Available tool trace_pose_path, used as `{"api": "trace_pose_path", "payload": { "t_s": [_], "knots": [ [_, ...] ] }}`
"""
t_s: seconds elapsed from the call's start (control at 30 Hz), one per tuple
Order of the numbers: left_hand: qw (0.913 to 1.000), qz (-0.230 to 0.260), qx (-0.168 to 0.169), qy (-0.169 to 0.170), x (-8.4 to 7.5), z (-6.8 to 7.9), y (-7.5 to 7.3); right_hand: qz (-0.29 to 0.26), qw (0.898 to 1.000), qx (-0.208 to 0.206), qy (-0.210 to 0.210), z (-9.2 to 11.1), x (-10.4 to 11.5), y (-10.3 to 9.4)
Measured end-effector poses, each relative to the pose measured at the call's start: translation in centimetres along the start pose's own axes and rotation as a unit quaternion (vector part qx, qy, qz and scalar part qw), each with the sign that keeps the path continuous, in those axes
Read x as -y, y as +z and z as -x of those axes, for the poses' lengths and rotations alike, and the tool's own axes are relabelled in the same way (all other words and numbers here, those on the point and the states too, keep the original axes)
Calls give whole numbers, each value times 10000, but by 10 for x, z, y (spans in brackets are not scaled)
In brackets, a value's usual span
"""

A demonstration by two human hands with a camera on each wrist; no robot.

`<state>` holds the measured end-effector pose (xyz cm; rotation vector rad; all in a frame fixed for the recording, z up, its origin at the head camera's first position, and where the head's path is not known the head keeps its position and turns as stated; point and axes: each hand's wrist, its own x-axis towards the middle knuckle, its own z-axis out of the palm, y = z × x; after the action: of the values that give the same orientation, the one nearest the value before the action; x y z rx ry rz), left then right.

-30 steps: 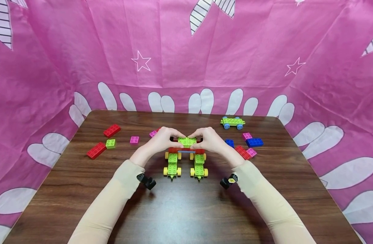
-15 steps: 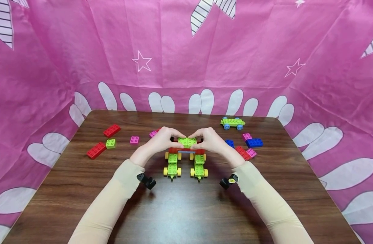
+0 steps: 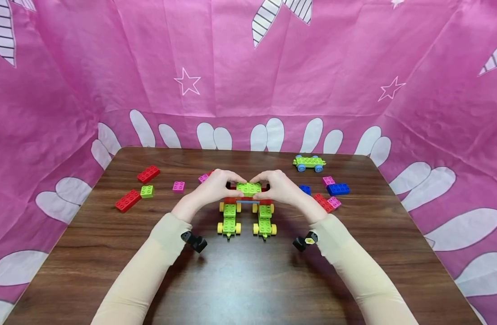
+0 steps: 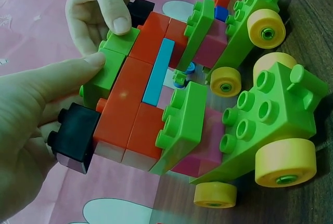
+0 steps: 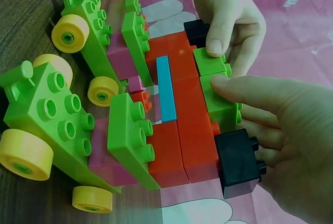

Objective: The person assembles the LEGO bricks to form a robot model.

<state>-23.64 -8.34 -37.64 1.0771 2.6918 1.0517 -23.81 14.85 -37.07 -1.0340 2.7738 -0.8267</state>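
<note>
A brick build stands mid-table on two green wheeled bases with yellow wheels. Pink bricks and green bricks sit on the bases, and red bricks bridge them with a thin blue piece. Two green bricks lie side by side on top, flanked by black bricks. My left hand pinches the left green brick between thumb and fingers. The right green brick is pinched the same way by my right hand. The fingers behind the bricks are partly hidden.
To the left lie red bricks, a green brick and a pink brick. On the right are blue bricks, a red brick and pink bricks. A blue-wheeled green base stands at the back right.
</note>
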Motion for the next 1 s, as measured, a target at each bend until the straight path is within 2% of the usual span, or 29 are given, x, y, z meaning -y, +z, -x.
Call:
{"api": "trace_pose_path", "payload": {
  "t_s": [0.13,0.33,0.5,0.67,0.8,1.0],
  "knots": [
    [10000,-67,-1,48,0,0,1,-165,9998,-151,-7,5,0,-3],
    [9999,-128,-53,34,1,2,2,-469,9962,-723,151,17,-9,-16],
    [9999,-66,-116,22,4,4,2,-542,9903,-1210,402,32,-26,-26],
    [9994,-40,-286,203,7,7,1,-553,9832,-1622,631,48,-49,-32],
    [9992,-38,-332,204,7,9,0,-586,9806,-1707,766,60,-67,-35],
    [9996,-76,-256,-5,7,10,0,-773,9816,-1469,945,76,-91,-38]
  ]
}}
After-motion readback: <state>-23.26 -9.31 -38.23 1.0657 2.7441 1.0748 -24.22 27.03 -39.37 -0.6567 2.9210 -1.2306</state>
